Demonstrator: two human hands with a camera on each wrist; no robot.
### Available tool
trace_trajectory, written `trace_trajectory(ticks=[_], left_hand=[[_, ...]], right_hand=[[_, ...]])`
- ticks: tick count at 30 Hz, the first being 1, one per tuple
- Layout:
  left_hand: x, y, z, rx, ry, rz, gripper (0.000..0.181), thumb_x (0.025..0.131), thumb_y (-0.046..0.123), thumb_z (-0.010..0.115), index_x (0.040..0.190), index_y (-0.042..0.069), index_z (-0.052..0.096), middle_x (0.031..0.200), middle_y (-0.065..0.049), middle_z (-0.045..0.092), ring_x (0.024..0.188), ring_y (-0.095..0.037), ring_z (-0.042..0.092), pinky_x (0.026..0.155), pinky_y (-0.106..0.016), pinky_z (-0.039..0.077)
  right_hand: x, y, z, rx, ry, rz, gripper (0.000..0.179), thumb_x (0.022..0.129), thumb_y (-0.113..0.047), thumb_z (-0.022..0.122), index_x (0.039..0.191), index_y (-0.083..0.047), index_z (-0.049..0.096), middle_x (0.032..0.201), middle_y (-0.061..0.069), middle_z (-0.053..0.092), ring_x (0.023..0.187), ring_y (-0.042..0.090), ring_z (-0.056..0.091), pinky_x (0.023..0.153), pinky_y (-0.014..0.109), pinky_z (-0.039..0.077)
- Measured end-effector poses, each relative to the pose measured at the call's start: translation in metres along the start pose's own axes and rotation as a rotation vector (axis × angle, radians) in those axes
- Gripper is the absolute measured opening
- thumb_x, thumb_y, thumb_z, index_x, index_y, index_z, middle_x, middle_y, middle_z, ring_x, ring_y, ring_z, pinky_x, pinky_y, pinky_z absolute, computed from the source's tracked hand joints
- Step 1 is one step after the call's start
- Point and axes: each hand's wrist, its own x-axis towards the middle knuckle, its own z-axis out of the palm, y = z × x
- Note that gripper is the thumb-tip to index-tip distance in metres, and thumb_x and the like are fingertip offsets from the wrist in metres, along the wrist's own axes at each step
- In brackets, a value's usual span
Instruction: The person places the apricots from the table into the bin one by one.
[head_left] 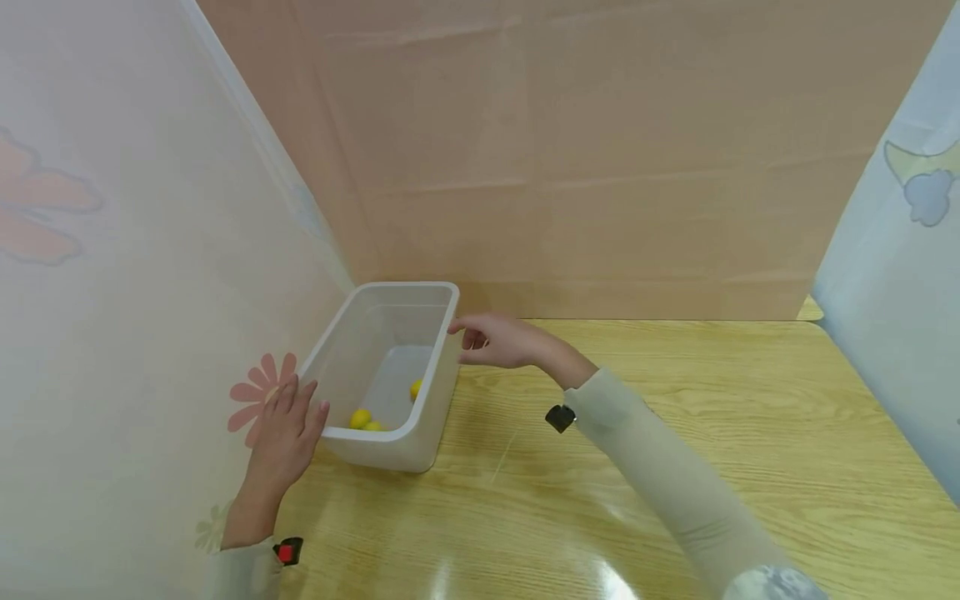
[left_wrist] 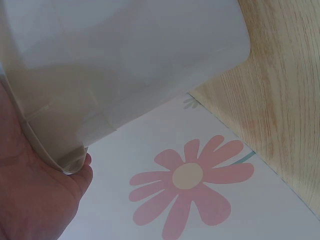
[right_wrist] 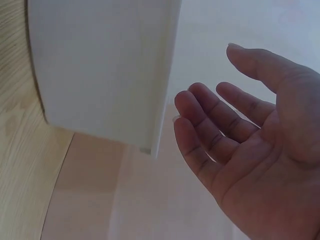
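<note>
Left hand point(head_left: 288, 429) grip touching plastic bin point(head_left: 431, 400); yellow fruits point(head_left: 361, 417) inside.

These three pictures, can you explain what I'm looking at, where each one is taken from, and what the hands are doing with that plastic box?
A person works with bare hands, wearing three cameras. The head view looks down at a wooden table walled in by cardboard and flowered sheets. On it stands a translucent plastic bin with three small yellow balls inside. The left hand rests flat against the bin's near left corner; its wrist view shows the bin's wall close up. The right hand is relaxed and open at the bin's far right rim; whether it touches is unclear, and its wrist view shows the palm empty.
</note>
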Motion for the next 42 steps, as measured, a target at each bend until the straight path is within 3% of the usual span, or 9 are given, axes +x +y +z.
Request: trace_trajectory(ticks=[15, 26, 42], left_hand=[[-0.001, -0.001, 0.001, -0.02, 0.014, 0.002, 0.058, 0.109, 0.035, 0.043, 0.147, -0.008, 0.042, 0.159, -0.036, 0.022, 0.144, -0.055, 0.018, 0.11, -0.075, 0.02], [-0.001, 0.0, 0.002, -0.02, 0.021, -0.004, 0.058, 0.109, 0.035, 0.043, 0.147, -0.008, 0.042, 0.159, -0.035, 0.023, 0.144, -0.056, 0.019, 0.108, -0.076, 0.022], [-0.004, 0.002, -0.001, -0.027, -0.02, -0.034, 0.061, 0.109, 0.039, 0.041, 0.151, -0.005, 0.039, 0.162, -0.032, 0.018, 0.146, -0.053, 0.016, 0.107, -0.078, 0.022]], right_hand=[[-0.054, 0.043, 0.001, 0.047, 0.053, 0.061, 0.049, 0.098, -0.025, 0.068, 0.142, -0.007, 0.055, 0.106, 0.001, 0.069, 0.099, 0.018, 0.065, 0.094, 0.039, 0.054], [-0.093, 0.074, 0.015, 0.076, 0.067, 0.119, 0.047, 0.099, -0.027, 0.067, 0.14, -0.006, 0.057, 0.105, -0.002, 0.068, 0.097, 0.015, 0.065, 0.09, 0.038, 0.055], [-0.145, 0.112, 0.031, 0.073, 0.084, 0.196, 0.047, 0.098, -0.029, 0.068, 0.136, -0.003, 0.058, 0.103, -0.002, 0.068, 0.095, 0.015, 0.065, 0.087, 0.04, 0.056]])
